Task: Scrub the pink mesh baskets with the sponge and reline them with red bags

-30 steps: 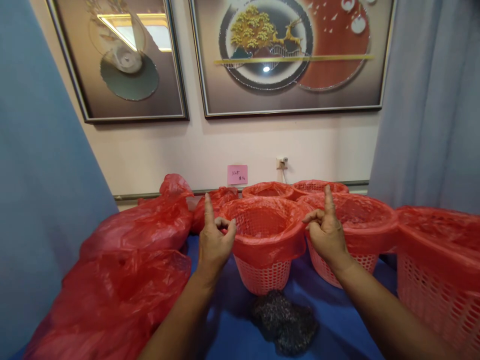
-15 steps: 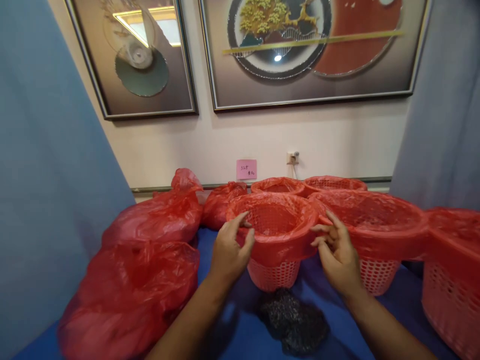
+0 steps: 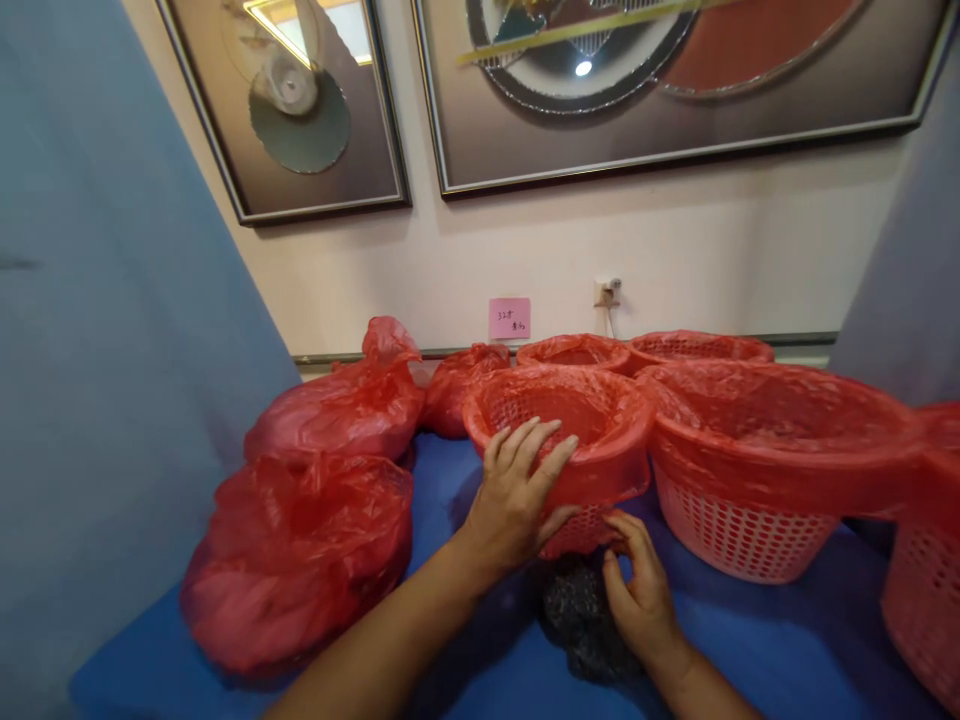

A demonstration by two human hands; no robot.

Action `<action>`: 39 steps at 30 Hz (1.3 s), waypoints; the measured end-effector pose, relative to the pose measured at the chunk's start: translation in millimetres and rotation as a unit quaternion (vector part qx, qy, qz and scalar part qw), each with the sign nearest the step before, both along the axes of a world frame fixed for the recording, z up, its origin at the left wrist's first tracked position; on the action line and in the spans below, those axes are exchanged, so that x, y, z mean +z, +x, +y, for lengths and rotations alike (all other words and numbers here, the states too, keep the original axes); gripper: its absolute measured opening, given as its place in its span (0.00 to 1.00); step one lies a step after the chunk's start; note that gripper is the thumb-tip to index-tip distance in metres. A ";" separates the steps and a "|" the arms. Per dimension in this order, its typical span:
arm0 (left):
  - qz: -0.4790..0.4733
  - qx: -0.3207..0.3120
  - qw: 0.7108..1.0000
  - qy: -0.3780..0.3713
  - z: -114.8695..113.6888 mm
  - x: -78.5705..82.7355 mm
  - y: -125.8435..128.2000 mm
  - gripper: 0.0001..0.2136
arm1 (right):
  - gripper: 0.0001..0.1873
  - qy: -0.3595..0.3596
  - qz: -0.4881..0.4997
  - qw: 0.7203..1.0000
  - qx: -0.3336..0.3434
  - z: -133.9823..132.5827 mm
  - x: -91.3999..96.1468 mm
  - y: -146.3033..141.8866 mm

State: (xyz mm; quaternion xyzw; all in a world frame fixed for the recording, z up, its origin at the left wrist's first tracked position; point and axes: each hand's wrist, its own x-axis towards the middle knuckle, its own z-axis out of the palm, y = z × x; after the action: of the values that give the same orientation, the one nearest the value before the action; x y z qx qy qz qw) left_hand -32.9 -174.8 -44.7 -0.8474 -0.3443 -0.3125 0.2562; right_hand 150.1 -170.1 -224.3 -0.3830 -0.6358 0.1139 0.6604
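A pink perforated plastic basket (image 3: pixel 585 530) stands in the middle, lined with a red plastic bag (image 3: pixel 615 470) folded over its rim. My left hand (image 3: pixel 517 490) lies at the basket's near rim, fingers spread over the lined edge and thumb below it. Lower down, my right hand (image 3: pixel 641 590) is at the basket's near right side, fingers bent and thumb apart, with nothing visible in them. Just beneath, a crumpled black plastic bag (image 3: pixel 577 610) lies on the blue cloth, partly hidden behind my right hand.
Larger lined baskets (image 3: pixel 750 525) stand to the right, with smaller lined ones (image 3: pixel 574 350) behind. Full-looking red bags (image 3: pixel 300 570) sit at the left on the blue-covered table (image 3: pixel 442 490). A pink note (image 3: pixel 509 318) and a socket (image 3: pixel 606 292) are on the wall.
My left hand has moved right onto the basket's near rim. My right hand has dropped from beside the rim to the basket's lower front. The view has tilted down slightly.
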 end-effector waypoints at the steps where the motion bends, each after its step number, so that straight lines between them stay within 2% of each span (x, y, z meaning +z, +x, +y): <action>1: 0.015 0.000 1.000 0.018 1.3 -2.0 0.2 0.35 | 0.18 0.001 -0.010 1.000 0.007 -0.2 2.0 -0.1; 5: 0.048 0.004 0.995 0.086 9.7 -10.4 1.7 0.28 | 0.17 -0.002 -0.027 0.999 0.029 -0.6 10.5 -0.9; 9: 0.042 -0.018 0.992 0.121 15.3 -10.4 -2.9 0.22 | 0.18 -0.012 -0.041 0.998 0.039 0.4 7.7 -2.3; 13: 0.010 -0.073 0.991 0.116 14.4 3.2 -13.5 0.16 | 0.19 0.004 -0.041 0.999 -0.003 7.2 4.9 -0.2; 16: -0.034 -0.097 0.991 0.091 13.1 17.1 -17.8 0.11 | 0.23 0.013 -0.024 0.998 -0.052 16.0 15.0 2.5; 19: -0.075 -0.084 0.991 0.065 13.3 29.4 -17.2 0.10 | 0.28 0.009 -0.016 0.997 -0.070 26.0 32.2 -0.1; 24: -0.116 -0.049 0.991 0.036 15.8 44.0 -13.2 0.13 | 0.31 0.012 -0.049 0.998 -0.049 35.0 56.2 -19.9; 27: -0.122 -0.002 0.992 -0.025 16.5 53.4 -11.1 0.13 | 0.32 0.039 -0.066 0.995 -0.069 30.7 72.4 -30.6; 31: -0.132 0.051 0.976 -0.163 17.4 74.1 -7.4 0.17 | 0.30 0.119 -0.086 0.984 -0.099 22.8 102.3 -33.0; 34: -0.141 0.023 0.951 -0.274 18.8 89.6 -6.4 0.23 | 0.26 0.172 -0.082 0.976 -0.102 20.3 120.9 -29.7; 36: -0.137 -0.005 0.932 -0.336 19.5 95.3 -7.0 0.24 | 0.24 0.204 -0.054 0.972 -0.100 17.8 126.9 -28.9; 39: -0.113 -0.022 0.920 -0.375 19.3 96.5 -8.0 0.23 | 0.27 0.243 -0.058 0.965 -0.083 10.5 128.3 -32.6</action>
State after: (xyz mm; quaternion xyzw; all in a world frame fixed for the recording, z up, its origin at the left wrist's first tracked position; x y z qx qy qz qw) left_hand -40.9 -155.4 51.8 -0.8480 -0.4441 -0.2596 -0.1277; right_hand 117.4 -159.7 -96.0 -0.2684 -0.6472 -0.1220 0.7030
